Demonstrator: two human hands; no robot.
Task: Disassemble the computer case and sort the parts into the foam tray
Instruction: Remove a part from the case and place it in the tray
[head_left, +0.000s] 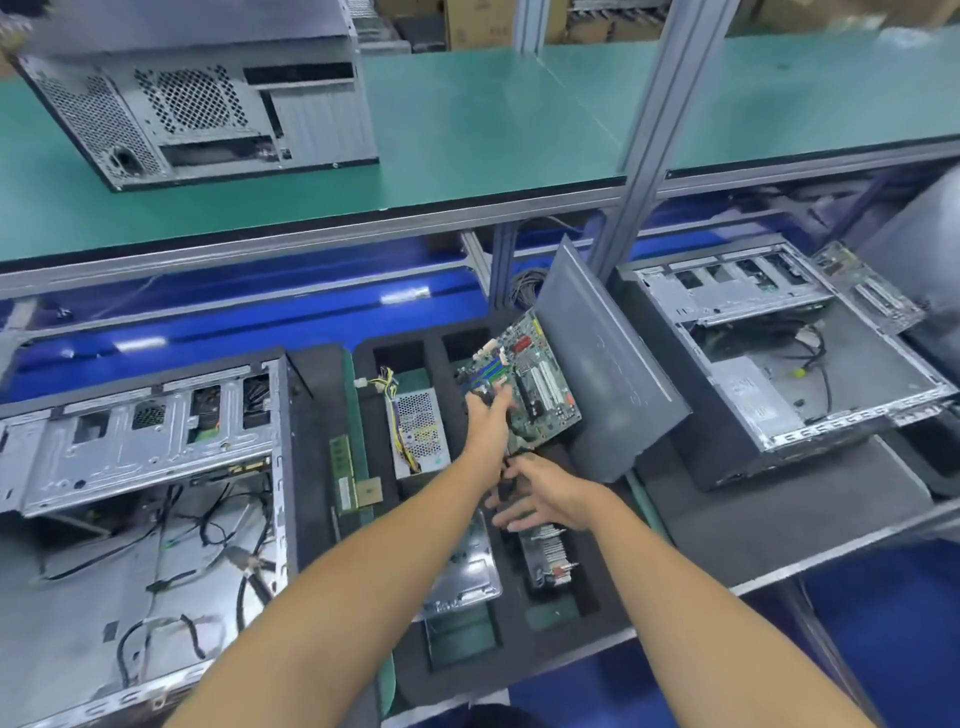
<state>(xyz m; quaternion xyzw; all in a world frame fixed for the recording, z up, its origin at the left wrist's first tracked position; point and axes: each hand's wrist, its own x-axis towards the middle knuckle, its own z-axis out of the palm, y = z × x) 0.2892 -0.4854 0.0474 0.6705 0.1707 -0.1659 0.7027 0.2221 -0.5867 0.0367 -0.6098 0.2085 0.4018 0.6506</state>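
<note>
The black foam tray (322, 415) lies between two open computer cases. My left hand (488, 415) grips the near-left edge of a green motherboard (540, 379), which is tilted above the tray's far compartments. My right hand (543, 499) lies just below it with fingers spread, over a small dark part I cannot make out, above a finned heatsink (545, 558) in its slot. A power supply (418, 431), a RAM stick (342, 467), a CPU chip (371, 491) and a metal bracket (467, 566) sit in other slots. A grey side panel (608, 374) leans on the tray's right side.
An open case (130, 467) with loose cables stands to the left, another open case (779, 358) to the right. A closed case (208, 104) stands on the green upper shelf (493, 130). An aluminium post (660, 104) rises behind the tray.
</note>
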